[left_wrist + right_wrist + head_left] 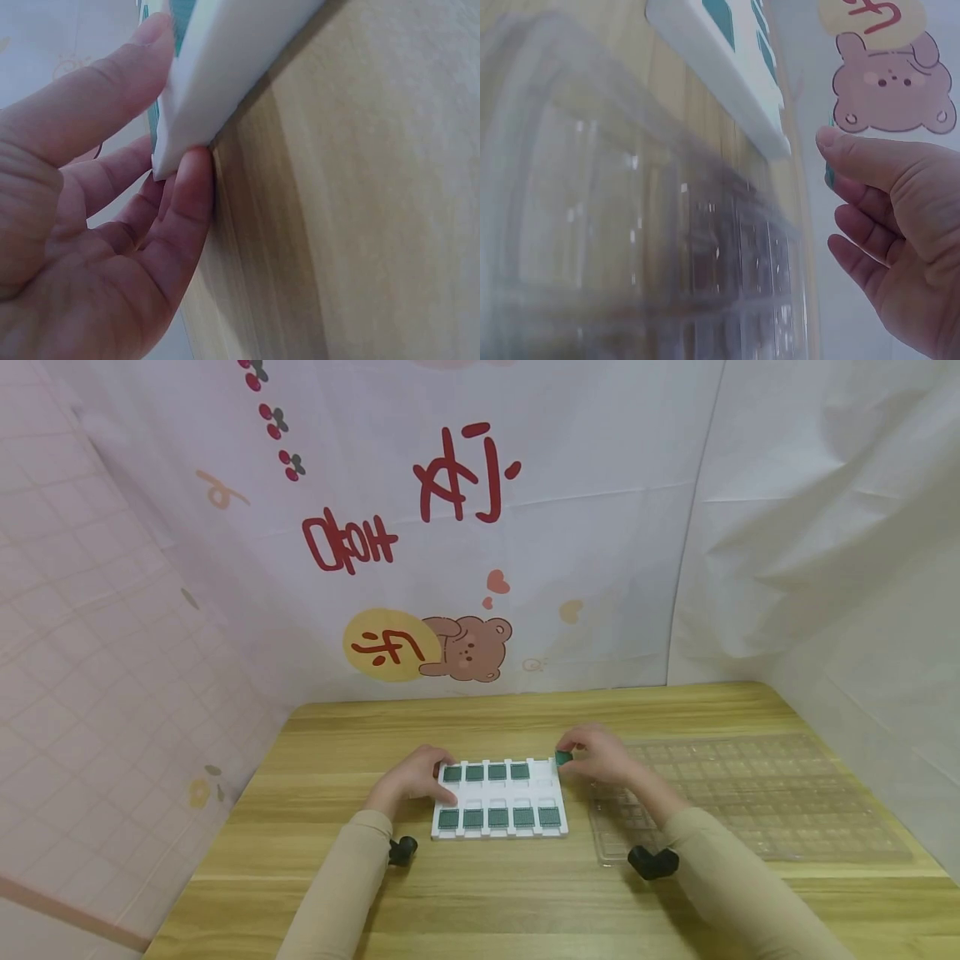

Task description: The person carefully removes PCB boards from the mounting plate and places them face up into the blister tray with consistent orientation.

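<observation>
A white tray [498,794] lies on the table with small green square boards [498,817] in its two rows of slots; the slot at the far right corner holds none. My left hand [414,774] grips the tray's left end, thumb on top. In the left wrist view the fingers [193,187] reach the tray's lower edge. Just off the tray's far right corner, my right hand [597,755] pinches one green board [564,758] between thumb and fingertips. That board shows edge-on in the right wrist view, mostly hidden by the thumb [847,150].
A clear plastic tray [750,793] with many compartments lies on the right of the wooden table [502,893], under my right forearm. Behind the table hangs a white printed cloth [600,543]. Black wrist mounts [654,862] sit on both sleeves.
</observation>
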Action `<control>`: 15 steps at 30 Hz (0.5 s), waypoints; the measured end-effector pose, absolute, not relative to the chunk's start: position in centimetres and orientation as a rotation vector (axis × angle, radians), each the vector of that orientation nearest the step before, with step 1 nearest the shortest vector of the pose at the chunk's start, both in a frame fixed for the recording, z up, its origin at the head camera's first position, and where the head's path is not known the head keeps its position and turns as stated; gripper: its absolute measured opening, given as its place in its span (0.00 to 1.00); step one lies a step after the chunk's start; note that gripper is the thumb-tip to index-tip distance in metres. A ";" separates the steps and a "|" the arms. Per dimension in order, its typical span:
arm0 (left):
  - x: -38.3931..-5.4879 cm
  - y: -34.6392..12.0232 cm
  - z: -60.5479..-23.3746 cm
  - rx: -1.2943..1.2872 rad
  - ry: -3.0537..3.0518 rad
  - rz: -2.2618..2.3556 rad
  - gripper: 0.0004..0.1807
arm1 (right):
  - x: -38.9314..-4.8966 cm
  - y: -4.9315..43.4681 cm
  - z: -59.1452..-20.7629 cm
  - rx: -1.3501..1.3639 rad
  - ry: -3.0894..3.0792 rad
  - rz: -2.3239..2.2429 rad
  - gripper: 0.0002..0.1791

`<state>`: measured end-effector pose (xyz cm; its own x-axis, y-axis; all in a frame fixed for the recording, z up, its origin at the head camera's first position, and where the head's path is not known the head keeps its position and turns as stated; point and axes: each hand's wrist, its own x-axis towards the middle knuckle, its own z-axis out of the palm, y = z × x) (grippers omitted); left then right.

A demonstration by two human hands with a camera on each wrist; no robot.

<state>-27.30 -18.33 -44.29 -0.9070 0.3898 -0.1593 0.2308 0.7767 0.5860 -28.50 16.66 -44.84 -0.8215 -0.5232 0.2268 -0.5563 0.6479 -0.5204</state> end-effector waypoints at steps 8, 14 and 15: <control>-27.3 -18.3 -44.4 0.471 2.708 0.824 0.36 | -28.5 18.6 -44.6 0.913 -2.791 0.891 0.10; -27.3 -18.4 -44.4 0.476 2.702 0.811 0.36 | -29.2 20.0 -44.9 0.923 -2.779 0.892 0.10; -27.4 -18.4 -44.4 0.479 2.703 0.807 0.36 | -29.3 20.2 -44.9 0.925 -2.778 0.896 0.10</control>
